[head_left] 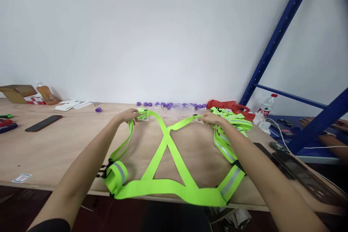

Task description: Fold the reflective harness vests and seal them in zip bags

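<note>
Two hands point(129, 115) point(210, 119) — each pinching one strap point(162, 125) of one green harness point(168, 141).

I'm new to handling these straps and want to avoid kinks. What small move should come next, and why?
I'd probably have the left hand release its green strap and straighten the curled end of the wide band. That end loops beside a black buckle with exposed prongs, while the crossed straps are spread out and the right hand holds the other upper strap.
</note>
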`<state>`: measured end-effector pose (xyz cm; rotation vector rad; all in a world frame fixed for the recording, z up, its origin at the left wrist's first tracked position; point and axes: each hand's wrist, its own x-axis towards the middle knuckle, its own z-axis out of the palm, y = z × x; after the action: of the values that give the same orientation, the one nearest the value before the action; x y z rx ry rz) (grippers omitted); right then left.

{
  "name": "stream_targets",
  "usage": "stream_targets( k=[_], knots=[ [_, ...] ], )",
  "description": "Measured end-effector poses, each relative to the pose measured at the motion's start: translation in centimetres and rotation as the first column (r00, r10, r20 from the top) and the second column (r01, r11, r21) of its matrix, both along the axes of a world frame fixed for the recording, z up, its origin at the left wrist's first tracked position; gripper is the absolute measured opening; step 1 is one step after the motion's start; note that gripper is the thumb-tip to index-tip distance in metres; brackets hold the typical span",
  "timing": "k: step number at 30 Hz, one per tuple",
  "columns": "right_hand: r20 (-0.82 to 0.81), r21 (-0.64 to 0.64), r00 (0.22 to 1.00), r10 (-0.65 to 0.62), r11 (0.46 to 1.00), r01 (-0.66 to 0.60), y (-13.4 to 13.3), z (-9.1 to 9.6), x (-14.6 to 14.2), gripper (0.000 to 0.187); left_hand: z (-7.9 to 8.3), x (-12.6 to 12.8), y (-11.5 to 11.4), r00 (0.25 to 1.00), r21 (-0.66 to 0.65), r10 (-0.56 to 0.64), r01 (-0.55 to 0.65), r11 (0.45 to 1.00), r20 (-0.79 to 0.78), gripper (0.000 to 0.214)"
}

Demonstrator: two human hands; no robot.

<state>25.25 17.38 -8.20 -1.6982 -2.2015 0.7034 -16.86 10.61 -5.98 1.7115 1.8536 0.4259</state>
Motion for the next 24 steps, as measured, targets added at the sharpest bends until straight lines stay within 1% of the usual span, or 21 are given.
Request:
stream_targets(
  k=[2,4,5,7,9,10,11,12,13,14,15,17,18,19,21,24],
  knots=[
    [0.007,0.064,0.999,-0.031,0.997,0.031,0.6,-1.2,-1.1,0.032,-2.0,0.3,0.9,0.999,0.08,0.042,-0.04,0.996,-0.02,0.053],
    [0.007,0.14,0.999,-0.046,0.989,0.045,0.3,-1.3,-1.1,0.039,-3.0,0.0,0.5,0.996,0.159,0.068,-0.059,0.985,-0.049,0.061],
    [0.004,0.18,0.999,-0.047,0.983,0.045,-0.2,-1.1,-0.5,0.043,-3.2,-0.4,-0.1,0.996,0.192,0.071,-0.058,0.98,-0.063,0.064],
    [0.002,0.246,0.999,-0.045,0.968,0.043,-2.2,-0.5,1.9,0.041,-3.5,-1.8,-2.1,0.995,0.236,0.058,-0.037,0.971,-0.082,0.064],
    [0.014,0.3,0.997,-0.076,0.952,0.069,-5.2,-0.5,5.5,0.036,-4.1,-3.7,-5.1,0.995,0.262,0.046,-0.02,0.965,-0.094,0.061],
    [0.031,0.369,0.99,-0.134,0.922,0.114,-6.9,-0.8,7.6,0.036,-4.7,-4.7,-6.7,0.991,0.321,0.06,-0.018,0.947,-0.121,0.058],
    [0.036,0.408,0.977,-0.212,0.895,0.179,-8.7,-1.5,9.6,0.038,-5.5,-5.8,-8.4,0.985,0.364,0.105,-0.049,0.93,-0.137,0.055],
    [0.025,0.417,0.956,-0.294,0.872,0.257,-10.6,-2.4,11.4,0.04,-6.4,-6.8,-10.0,0.972,0.39,0.188,-0.121,0.913,-0.139,0.054],
    [0.016,0.404,0.933,-0.359,0.856,0.322,-12.3,-3.5,12.9,0.041,-7.5,-7.6,-11.4,0.95,0.398,0.279,-0.205,0.894,-0.137,0.053],
    [0.002,0.385,0.91,-0.414,0.84,0.381,-13.8,-4.8,14.0,0.043,-8.6,-8.2,-12.7,0.932,0.392,0.335,-0.26,0.883,-0.136,0.052],
    [-0.022,0.353,0.889,-0.458,0.828,0.435,-15.2,-6.1,14.8,0.046,-9.6,-8.6,-13.7,0.913,0.405,0.39,-0.313,0.859,-0.122,0.052],
    [-0.095,0.269,0.856,-0.509,0.814,0.514,-17.1,-8.7,15.2,0.05,-11.4,-8.6,-15.2,0.9,0.406,0.428,-0.362,0.839,-0.084,0.049],
    [-0.134,0.228,0.84,-0.526,0.809,0.542,-17.8,-9.8,15.0,0.051,-12.0,-8.4,-15.8,0.897,0.401,0.434,-0.371,0.837,-0.077,0.048],
    [-0.168,0.195,0.826,-0.538,0.804,0.562,-18.2,-10.6,14.6,0.052,-12.3,-8.0,-16.2,0.898,0.393,0.433,-0.372,0.841,-0.077,0.046],
    [-0.215,0.157,0.818,-0.534,0.808,0.569,-18.8,-11.5,13.7,0.049,-12.4,-7.3,-16.7,0.906,0.37,0.417,-0.365,0.854,-0.069,0.043],
    [-0.322,0.16,0.819,-0.475,0.825,0.541,-19.1,-11.7,12.9,0.041,-11.8,-6.9,-17.3,0.934,0.313,0.357,-0.336,0.888,-0.012,0.038]
  ],
)
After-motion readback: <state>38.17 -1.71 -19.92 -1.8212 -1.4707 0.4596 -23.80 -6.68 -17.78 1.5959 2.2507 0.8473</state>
